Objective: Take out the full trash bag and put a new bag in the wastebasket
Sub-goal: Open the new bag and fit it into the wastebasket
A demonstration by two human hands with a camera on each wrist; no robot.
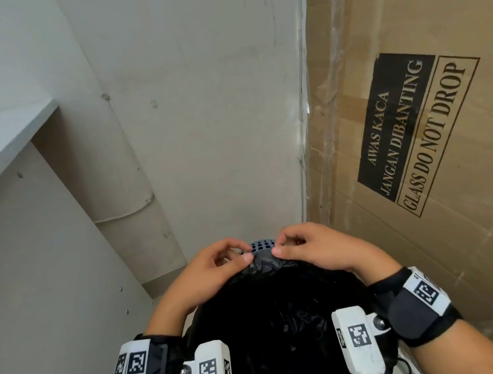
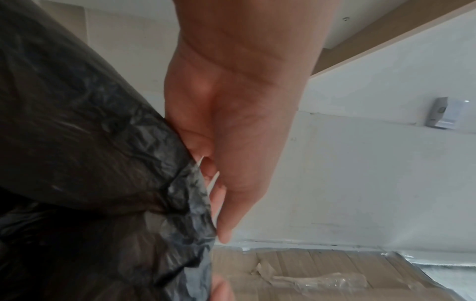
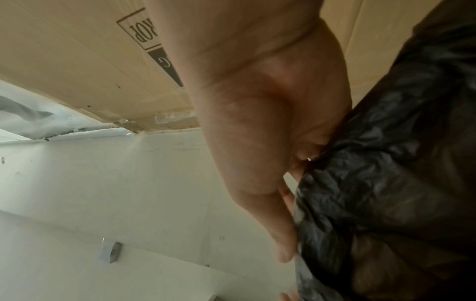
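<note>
A black trash bag [image 1: 282, 310] lines a dark perforated wastebasket [image 1: 262, 245], whose far wall shows between my hands. My left hand [image 1: 241, 257] pinches the bag's edge at the far rim, thumb over the plastic. My right hand [image 1: 279, 249] pinches the same edge just to the right. In the left wrist view the crinkled bag [image 2: 103, 163] lies against my left hand [image 2: 219, 230]. The right wrist view shows the bag [image 3: 373, 183] held by my right hand [image 3: 291, 252]. The basket's body is hidden under the bag and my arms.
A tall cardboard box [image 1: 419, 134] printed "GLASS DO NOT DROP" stands close on the right. A pale wall [image 1: 199, 115] is straight ahead. A white shelf unit [image 1: 1, 148] is on the left, with a narrow floor strip [image 1: 158, 287] beside the basket.
</note>
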